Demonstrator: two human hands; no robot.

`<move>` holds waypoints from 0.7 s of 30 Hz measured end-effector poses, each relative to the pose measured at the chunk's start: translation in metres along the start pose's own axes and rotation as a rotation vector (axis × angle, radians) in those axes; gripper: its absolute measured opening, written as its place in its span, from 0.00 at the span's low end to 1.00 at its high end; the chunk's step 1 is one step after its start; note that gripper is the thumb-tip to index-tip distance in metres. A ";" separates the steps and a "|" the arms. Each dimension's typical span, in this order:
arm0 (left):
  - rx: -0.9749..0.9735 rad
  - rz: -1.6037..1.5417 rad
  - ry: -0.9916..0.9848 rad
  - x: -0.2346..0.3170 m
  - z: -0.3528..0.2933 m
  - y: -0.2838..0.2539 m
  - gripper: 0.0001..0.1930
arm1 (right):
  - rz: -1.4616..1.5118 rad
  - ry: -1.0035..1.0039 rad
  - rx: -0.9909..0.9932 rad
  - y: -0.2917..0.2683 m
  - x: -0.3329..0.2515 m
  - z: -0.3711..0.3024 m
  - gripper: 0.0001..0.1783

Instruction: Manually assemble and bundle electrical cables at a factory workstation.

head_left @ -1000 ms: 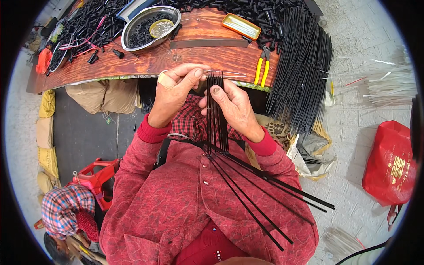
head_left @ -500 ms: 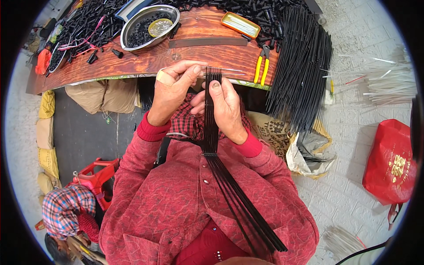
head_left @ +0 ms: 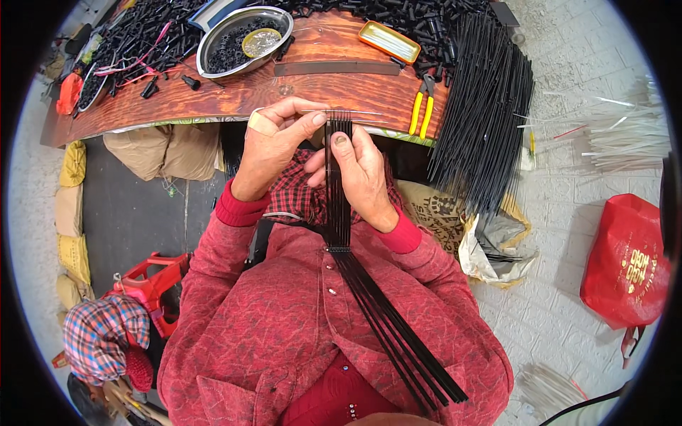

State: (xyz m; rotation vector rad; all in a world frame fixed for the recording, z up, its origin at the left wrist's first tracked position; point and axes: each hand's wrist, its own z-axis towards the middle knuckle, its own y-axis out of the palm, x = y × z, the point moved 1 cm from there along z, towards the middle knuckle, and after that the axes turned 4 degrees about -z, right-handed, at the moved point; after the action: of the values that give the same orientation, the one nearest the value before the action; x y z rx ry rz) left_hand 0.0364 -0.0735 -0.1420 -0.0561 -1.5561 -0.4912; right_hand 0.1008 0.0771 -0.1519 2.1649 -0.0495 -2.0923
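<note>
Between my hands stands a flat row of thin black rods [head_left: 338, 192], their tops spaced apart. Lower down, a narrow cross-binding [head_left: 339, 249] joins them, and long tails fan out over my jacket to the lower right. My right hand [head_left: 366, 174] grips the row near its top, thumb in front and fingers behind. My left hand [head_left: 275, 145], with a tan bandage on it, is closed in a pinch at the rod tops. From that pinch a thin metal needle or wire [head_left: 366, 112] runs rightward across the tops; which it is, I cannot tell.
On the wooden table [head_left: 241, 96] lie a metal bowl [head_left: 210, 67] of small black pieces, a metal strip [head_left: 334, 68], yellow-handled pliers [head_left: 422, 108] and a yellow tin [head_left: 389, 42]. A heap of black rods [head_left: 483, 106] overhangs its right side. A red bag [head_left: 625, 263] stands farther right.
Both hands and the rod tops have shifted slightly left. Two thin metal lines stuck out to the right before; now one shows plainly.
</note>
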 end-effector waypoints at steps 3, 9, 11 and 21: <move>0.012 0.029 0.017 0.001 0.001 -0.002 0.10 | 0.010 0.002 0.029 -0.002 0.001 -0.002 0.23; -0.004 0.035 0.013 0.003 0.003 -0.002 0.10 | 0.038 0.043 0.038 -0.004 0.002 -0.001 0.21; -0.027 0.047 0.000 0.005 0.002 -0.002 0.10 | 0.057 0.042 0.030 -0.003 0.001 -0.001 0.21; -0.042 -0.095 -0.061 -0.003 0.004 -0.002 0.09 | 0.029 0.060 -0.041 -0.005 -0.002 0.003 0.20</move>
State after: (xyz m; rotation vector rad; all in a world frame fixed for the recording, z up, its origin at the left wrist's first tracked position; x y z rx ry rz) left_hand 0.0324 -0.0735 -0.1454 -0.0301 -1.6136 -0.6022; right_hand 0.0977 0.0825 -0.1504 2.1885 -0.0319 -1.9943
